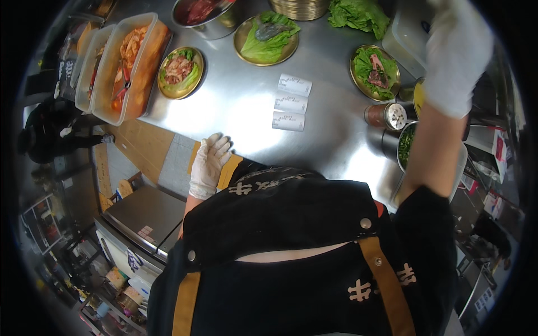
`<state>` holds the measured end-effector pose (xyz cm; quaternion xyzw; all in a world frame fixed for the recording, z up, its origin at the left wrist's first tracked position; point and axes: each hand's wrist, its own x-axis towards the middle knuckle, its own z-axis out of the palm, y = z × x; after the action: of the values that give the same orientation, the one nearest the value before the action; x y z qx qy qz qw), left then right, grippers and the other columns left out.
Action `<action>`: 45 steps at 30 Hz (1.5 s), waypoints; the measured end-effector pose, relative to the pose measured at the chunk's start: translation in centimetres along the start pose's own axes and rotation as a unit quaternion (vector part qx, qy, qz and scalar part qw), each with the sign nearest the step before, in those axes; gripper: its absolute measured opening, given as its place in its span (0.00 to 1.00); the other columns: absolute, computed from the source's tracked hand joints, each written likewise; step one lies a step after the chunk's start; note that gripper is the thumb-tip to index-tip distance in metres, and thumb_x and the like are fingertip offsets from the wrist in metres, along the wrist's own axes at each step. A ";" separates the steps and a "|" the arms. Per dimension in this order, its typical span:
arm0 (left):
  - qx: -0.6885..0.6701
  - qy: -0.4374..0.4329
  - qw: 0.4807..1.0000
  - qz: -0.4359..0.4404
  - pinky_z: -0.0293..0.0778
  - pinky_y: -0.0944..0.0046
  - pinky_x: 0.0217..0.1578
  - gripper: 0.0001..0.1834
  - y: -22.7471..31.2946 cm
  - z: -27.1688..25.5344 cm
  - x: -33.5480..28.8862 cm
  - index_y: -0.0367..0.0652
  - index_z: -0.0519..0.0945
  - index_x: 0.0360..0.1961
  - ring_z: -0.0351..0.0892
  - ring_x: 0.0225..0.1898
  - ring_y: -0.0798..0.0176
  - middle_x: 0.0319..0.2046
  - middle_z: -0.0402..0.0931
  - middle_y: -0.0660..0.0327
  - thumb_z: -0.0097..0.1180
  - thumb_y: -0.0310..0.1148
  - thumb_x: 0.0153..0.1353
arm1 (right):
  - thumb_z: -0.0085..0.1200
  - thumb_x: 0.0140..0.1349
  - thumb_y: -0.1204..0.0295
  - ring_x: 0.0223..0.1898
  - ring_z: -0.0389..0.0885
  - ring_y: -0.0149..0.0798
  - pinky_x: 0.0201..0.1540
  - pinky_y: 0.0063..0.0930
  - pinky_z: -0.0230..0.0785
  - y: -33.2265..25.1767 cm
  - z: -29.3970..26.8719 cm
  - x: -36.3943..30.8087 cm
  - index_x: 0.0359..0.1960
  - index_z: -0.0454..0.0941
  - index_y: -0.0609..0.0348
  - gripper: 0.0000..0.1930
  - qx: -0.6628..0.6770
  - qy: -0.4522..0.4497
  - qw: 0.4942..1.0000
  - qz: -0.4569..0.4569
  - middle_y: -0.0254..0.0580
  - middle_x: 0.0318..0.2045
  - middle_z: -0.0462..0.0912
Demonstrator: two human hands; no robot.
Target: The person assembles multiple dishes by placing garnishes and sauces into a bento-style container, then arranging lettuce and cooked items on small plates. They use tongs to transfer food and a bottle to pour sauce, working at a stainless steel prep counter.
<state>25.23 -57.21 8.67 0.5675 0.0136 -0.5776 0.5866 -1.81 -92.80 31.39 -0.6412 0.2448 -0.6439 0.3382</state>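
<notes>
My left hand [209, 161] wears a white glove and rests with fingers spread at the near edge of the steel counter [235, 106], holding nothing. My right hand [457, 53], also gloved in white, is raised over the right side of the counter above a white lidded container [404, 33]; whether it holds anything is hidden. Three gold plates lined with lettuce stand on the counter: one with meat at the left [180, 73], one at the back middle [266, 39], one with meat at the right [374, 70]. Three paper slips [291, 102] lie in the middle.
Clear tubs of orange kimchi [131, 64] line the left edge. A steel bowl of red meat [204, 14], stacked plates [298, 7] and loose lettuce [358, 14] sit at the back. A shaker [386, 116] and a pot of chopped greens [404, 144] stand right.
</notes>
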 end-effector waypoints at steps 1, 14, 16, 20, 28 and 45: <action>-0.005 -0.017 1.000 0.005 0.68 0.54 0.62 0.34 -0.1 -0.3 0.0 0.34 0.60 0.69 0.69 0.64 0.51 0.66 0.65 0.46 0.40 0.51 0.75 | 0.49 0.72 0.70 0.32 0.80 0.26 0.33 0.19 0.72 -0.1 0.7 -3.4 0.51 0.79 0.61 0.12 0.007 -0.005 0.999 0.047 0.38 0.35 0.86; -0.003 -0.008 1.000 -0.023 0.72 0.56 0.57 0.29 0.8 -4.3 1.7 0.34 0.65 0.66 0.76 0.57 0.53 0.56 0.75 0.48 0.37 0.47 0.76 | 0.51 0.73 0.65 0.23 0.69 0.18 0.28 0.12 0.62 3.7 -1.1 -31.9 0.49 0.83 0.60 0.14 -0.043 -0.054 0.784 0.617 0.29 0.26 0.82; -0.007 -0.018 1.000 -0.021 0.72 0.56 0.57 0.29 0.8 -4.7 1.7 0.34 0.65 0.66 0.75 0.58 0.53 0.57 0.74 0.48 0.38 0.47 0.76 | 0.50 0.72 0.66 0.24 0.69 0.18 0.28 0.12 0.62 3.7 -0.5 -32.2 0.50 0.82 0.60 0.14 -0.040 -0.059 0.784 0.617 0.29 0.27 0.82; 0.005 -0.027 1.000 -0.009 0.70 0.56 0.59 0.31 0.5 -5.5 1.4 0.33 0.63 0.67 0.72 0.60 0.53 0.59 0.72 0.47 0.38 0.48 0.76 | 0.51 0.72 0.68 0.24 0.69 0.20 0.29 0.14 0.65 3.6 1.3 -32.6 0.51 0.81 0.62 0.14 -0.027 -0.085 0.798 0.597 0.30 0.27 0.83; -0.028 -0.012 0.999 0.010 0.65 0.52 0.64 0.32 0.4 -6.7 0.0 0.36 0.63 0.67 0.67 0.64 0.50 0.66 0.64 0.47 0.43 0.52 0.74 | 0.56 0.69 0.65 0.25 0.76 0.24 0.32 0.23 0.71 4.1 1.8 -23.7 0.40 0.85 0.61 0.12 -0.156 -0.154 0.860 0.461 0.36 0.23 0.83; -0.170 0.151 0.973 0.027 0.71 0.55 0.58 0.27 -5.5 -5.8 -5.8 0.45 0.69 0.62 0.72 0.58 0.55 0.61 0.70 0.54 0.48 0.52 0.72 | 0.55 0.56 0.76 0.39 0.85 0.57 0.41 0.45 0.79 11.2 12.4 7.9 0.37 0.85 0.58 0.09 -0.607 -0.507 0.603 -0.107 0.54 0.37 0.85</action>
<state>23.27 -47.70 6.93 0.5401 0.1844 -0.4583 0.6814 12.30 -104.58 28.91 -0.9441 0.2985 0.0494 -0.1305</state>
